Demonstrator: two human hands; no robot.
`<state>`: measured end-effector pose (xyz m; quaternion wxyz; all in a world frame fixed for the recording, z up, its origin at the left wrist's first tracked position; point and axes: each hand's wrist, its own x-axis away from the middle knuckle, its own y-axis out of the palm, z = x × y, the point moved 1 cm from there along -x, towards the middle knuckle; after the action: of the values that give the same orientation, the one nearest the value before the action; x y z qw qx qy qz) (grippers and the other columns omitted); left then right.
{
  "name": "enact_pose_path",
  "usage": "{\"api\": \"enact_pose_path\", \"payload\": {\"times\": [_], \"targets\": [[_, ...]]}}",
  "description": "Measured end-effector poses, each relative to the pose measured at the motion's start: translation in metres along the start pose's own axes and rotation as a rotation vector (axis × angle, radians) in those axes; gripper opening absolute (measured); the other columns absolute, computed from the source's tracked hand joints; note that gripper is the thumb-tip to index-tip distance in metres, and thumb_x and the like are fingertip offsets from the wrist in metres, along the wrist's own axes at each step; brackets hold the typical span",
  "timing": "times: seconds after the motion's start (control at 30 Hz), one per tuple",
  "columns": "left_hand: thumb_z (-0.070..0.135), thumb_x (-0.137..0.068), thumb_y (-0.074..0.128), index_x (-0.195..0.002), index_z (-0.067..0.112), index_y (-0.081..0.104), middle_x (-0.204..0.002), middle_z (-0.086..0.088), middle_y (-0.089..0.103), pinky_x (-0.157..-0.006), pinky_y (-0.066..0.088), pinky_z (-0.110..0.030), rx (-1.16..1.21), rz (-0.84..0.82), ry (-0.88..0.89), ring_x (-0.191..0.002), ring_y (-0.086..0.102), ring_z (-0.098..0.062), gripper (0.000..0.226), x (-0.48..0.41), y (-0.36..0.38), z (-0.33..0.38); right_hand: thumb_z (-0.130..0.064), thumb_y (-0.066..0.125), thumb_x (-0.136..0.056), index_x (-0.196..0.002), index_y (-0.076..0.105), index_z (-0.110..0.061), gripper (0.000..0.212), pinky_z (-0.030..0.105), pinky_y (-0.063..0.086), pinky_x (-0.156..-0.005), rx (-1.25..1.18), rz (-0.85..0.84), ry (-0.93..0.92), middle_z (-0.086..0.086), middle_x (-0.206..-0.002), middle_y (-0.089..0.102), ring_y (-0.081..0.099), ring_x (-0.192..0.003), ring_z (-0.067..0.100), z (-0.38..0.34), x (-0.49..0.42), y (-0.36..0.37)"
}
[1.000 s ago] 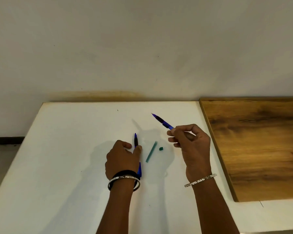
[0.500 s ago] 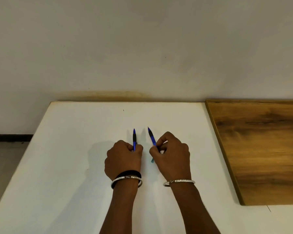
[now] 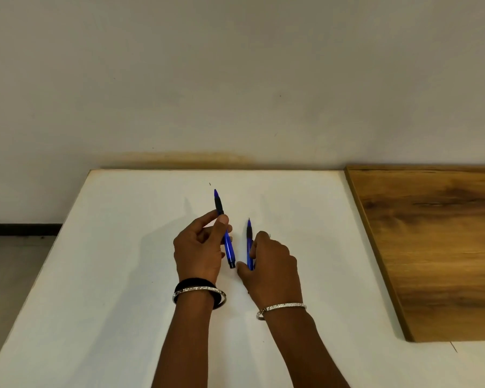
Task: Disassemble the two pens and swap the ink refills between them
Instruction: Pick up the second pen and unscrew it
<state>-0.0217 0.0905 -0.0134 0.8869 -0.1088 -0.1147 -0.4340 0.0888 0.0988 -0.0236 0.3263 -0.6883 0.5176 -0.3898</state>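
Note:
Two blue pens with black grips are over the white table (image 3: 109, 275). My left hand (image 3: 199, 250) grips the left pen (image 3: 228, 245) between thumb and fingers, lifted, its tip pointing away toward the wall. My right hand (image 3: 272, 264) is closed on the right pen (image 3: 249, 242), which also points away and lies low near the table. The two pens are roughly parallel, a small gap apart. The teal pieces seen earlier are hidden under my right hand or out of sight.
A wooden board (image 3: 437, 247) lies on the right side of the table, its left edge a short distance from my right hand. The wall stands just behind the table's far edge. Floor shows past the table's left edge.
My right hand came down and left, bringing its pen next to the left one and covering the teal pieces. My left hand picked its pen up off the table.

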Motion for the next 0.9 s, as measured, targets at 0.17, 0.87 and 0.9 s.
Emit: {"api": "enact_pose_path", "payload": {"times": [0.17,0.87,0.9], "targets": [[0.032,-0.085,0.066,-0.1,0.027,0.071,-0.072,0.009,0.075,-0.053,0.053,-0.021,0.115,-0.025,-0.051,-0.069,0.07,-0.003,0.017,-0.003,-0.002,-0.003,-0.04,0.065,-0.087,-0.113,0.053,-0.016,0.037,0.028,0.049,-0.082,0.032,0.0,0.002,0.004,-0.11,0.064,0.063,-0.099,0.019,0.0,0.001,0.001],[0.009,-0.077,0.074,-0.099,-0.001,0.062,-0.07,-0.009,0.075,-0.054,0.057,-0.024,0.462,-0.03,-0.231,-0.061,0.073,-0.023,0.027,-0.004,0.0,-0.006,-0.011,0.072,-0.084,-0.099,0.07,-0.015,0.015,0.031,0.061,-0.07,-1.012,0.053,0.085,0.01,-0.085,0.075,0.074,-0.068,0.023,0.021,-0.014,-0.025],[0.009,-0.077,0.075,-0.102,-0.002,0.062,-0.072,-0.011,0.075,-0.054,0.057,-0.024,0.453,-0.037,-0.242,-0.061,0.073,-0.023,0.03,-0.004,0.001,-0.006,-0.008,0.07,-0.085,-0.097,0.071,-0.012,0.012,0.031,0.061,-0.069,-1.059,0.046,0.081,0.012,-0.084,0.075,0.074,-0.069,0.025,0.021,-0.014,-0.026]]}}
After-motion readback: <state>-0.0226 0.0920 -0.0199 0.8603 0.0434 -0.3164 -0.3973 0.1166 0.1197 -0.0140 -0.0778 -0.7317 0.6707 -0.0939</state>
